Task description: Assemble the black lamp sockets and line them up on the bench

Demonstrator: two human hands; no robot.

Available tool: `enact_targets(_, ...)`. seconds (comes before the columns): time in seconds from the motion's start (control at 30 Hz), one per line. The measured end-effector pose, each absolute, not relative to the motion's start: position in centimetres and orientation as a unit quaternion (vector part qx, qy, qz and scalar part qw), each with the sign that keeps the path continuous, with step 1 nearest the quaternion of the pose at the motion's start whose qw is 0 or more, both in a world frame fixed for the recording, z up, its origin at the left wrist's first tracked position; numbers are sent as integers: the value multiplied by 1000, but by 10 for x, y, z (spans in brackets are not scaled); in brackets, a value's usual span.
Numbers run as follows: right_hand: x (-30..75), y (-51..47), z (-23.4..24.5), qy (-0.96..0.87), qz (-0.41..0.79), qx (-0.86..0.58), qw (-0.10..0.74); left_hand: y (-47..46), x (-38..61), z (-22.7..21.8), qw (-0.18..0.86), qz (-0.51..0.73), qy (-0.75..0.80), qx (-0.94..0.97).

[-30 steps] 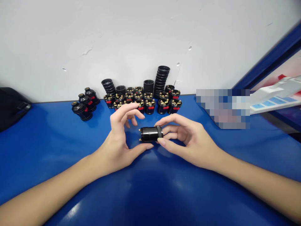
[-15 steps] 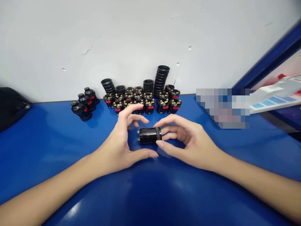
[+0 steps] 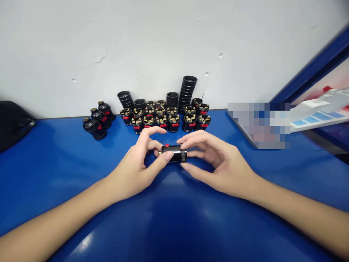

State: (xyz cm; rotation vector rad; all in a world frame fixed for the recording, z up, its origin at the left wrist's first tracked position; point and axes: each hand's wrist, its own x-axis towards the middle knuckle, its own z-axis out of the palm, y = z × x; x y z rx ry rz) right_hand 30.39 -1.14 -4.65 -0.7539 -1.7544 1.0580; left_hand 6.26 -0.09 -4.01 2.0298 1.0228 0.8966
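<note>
A black lamp socket [image 3: 177,155] lies on its side above the blue table, its red switch facing up and its brass contacts pointing left. My left hand [image 3: 141,156] is closed on its left part, with the thumb across the near side and fingers behind. Around the ribbed right end, my right hand [image 3: 215,160] is curved with its fingers apart. The right thumb stands off the socket on the near side; whether the other right fingertips touch its end, I cannot tell.
Several black socket bodies [image 3: 173,123] with red switches and brass contacts stand upright near the wall. Behind them rise stacks of black threaded rings [image 3: 187,95]. Three capped lamp sockets [image 3: 94,128] stand left. A black bag [image 3: 13,125] and a blurred-out object [image 3: 259,125] flank them.
My left hand has closed on the lamp socket, which has rolled so its red switch shows on top. My right fingers have loosened around the ribbed end.
</note>
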Motion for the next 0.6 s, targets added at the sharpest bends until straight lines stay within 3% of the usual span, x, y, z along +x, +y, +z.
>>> enact_targets(0.4,302,-13,-42,-663,497,-347,440,-2,63,-41,333,389,358,781)
enact_targets(0.6,302,-15,-35,-641,524,-373,419,-6,60,-42,261,412,346,802)
